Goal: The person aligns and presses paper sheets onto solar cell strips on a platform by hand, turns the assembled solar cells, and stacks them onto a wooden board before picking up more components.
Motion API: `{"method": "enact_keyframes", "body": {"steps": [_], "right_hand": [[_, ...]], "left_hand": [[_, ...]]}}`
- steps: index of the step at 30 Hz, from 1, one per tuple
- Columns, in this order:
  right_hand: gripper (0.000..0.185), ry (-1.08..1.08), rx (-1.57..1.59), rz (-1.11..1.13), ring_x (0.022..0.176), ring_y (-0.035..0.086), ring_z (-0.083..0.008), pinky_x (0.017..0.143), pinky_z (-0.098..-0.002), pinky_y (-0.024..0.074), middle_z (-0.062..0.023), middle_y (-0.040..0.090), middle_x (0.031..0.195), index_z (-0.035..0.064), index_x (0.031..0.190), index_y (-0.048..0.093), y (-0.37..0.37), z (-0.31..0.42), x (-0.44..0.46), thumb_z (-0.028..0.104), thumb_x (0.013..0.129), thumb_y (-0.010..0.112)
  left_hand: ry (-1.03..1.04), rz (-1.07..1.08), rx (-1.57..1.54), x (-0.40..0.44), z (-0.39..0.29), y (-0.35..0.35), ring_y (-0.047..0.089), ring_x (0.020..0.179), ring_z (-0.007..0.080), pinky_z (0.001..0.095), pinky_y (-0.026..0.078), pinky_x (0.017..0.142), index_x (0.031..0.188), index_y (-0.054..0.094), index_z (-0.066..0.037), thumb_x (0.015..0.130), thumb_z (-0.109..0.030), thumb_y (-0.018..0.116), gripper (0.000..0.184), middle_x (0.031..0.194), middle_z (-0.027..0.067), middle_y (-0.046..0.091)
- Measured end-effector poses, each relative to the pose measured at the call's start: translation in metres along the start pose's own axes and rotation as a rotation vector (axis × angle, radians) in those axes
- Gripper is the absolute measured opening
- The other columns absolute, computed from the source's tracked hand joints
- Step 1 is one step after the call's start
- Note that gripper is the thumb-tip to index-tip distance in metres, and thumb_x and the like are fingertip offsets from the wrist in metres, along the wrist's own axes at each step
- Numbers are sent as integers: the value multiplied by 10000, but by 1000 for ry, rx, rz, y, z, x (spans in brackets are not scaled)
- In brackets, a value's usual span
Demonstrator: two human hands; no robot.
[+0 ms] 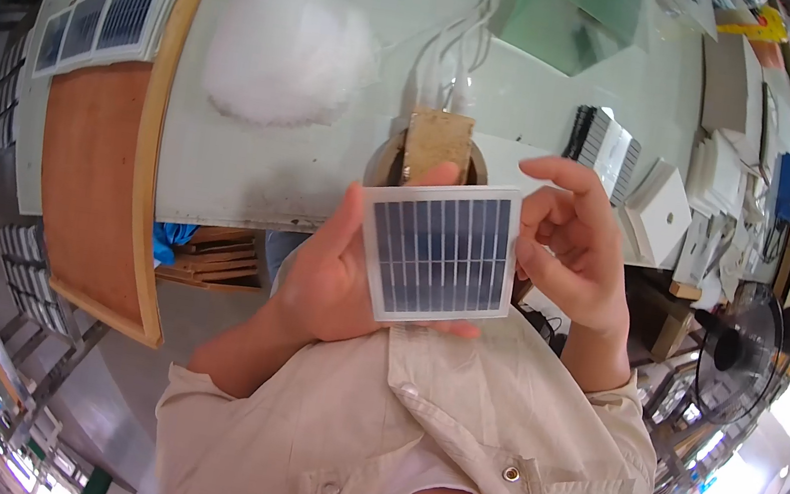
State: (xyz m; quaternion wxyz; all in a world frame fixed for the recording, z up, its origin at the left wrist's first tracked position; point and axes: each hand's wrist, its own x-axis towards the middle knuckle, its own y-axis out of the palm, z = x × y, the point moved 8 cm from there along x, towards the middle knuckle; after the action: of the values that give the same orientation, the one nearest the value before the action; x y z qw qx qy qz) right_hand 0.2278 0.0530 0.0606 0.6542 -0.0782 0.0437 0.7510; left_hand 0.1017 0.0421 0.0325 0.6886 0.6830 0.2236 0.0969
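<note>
My left hand (326, 273) holds a small square solar panel (439, 253) from beneath and along its left side. The panel has a white frame and dark blue cells crossed by pale lines; it faces up, slightly tilted, in front of my chest. By the panel's right edge is my right hand (577, 247), with the index finger stretched out, the other fingers curled and the thumb near the frame. Whether the thumb touches the panel I cannot tell. Behind the panel, on the table, stands a tan block-like piece (438, 142) in a round holder with cables running from it.
A pile of white fluffy material (291, 51) lies on the pale table (255, 162). To the left, more solar panels (104, 19) rest on a wooden board (91, 184). Glass sheets (573, 19), dark strips (602, 150) and white frames (659, 213) are at right, near a fan (739, 351).
</note>
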Motion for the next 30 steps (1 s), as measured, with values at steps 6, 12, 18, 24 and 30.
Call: {"method": "enact_keyframes", "body": {"steps": [6,12,18,24,30], "right_hand": [[465,79,506,17,608,532,-92,506,-188,433,-78,534,792,-45,1220,318,4,-14,0,-42,795,504],[351,74,613,28,601,544,-126,500,-212,448,-119,544,835,-45,1171,353,2,-17,-1,36,839,435],[139,-71,596,-61,569,502,-161,465,-236,415,-157,513,838,-5,921,440,-4,-16,-1,77,851,352],[224,-210,698,-48,518,419,-154,419,-235,348,-134,478,756,53,648,396,-18,-2,-2,138,849,347],[367,-157,933,-1,502,343,-114,410,-219,324,-24,364,606,103,601,306,-27,-14,-8,272,924,341]], "left_hand": [[60,-27,-71,0,-6,2,293,1236,391,643,375,842,1374,187,-207,891,-540,201,587,1384,132,244],[70,-6,-62,1,-8,4,270,1249,391,664,359,840,1380,167,-223,888,-547,185,590,1404,116,205],[88,6,-64,1,-12,5,272,1251,382,665,355,843,1381,162,-231,887,-552,184,589,1403,102,215],[97,-96,-29,1,-14,0,232,1260,413,714,328,814,1381,147,-265,891,-542,190,565,1418,108,178],[134,-85,-57,2,-17,0,236,1259,413,718,317,813,1382,152,-243,891,-539,213,577,1414,114,190]]}}
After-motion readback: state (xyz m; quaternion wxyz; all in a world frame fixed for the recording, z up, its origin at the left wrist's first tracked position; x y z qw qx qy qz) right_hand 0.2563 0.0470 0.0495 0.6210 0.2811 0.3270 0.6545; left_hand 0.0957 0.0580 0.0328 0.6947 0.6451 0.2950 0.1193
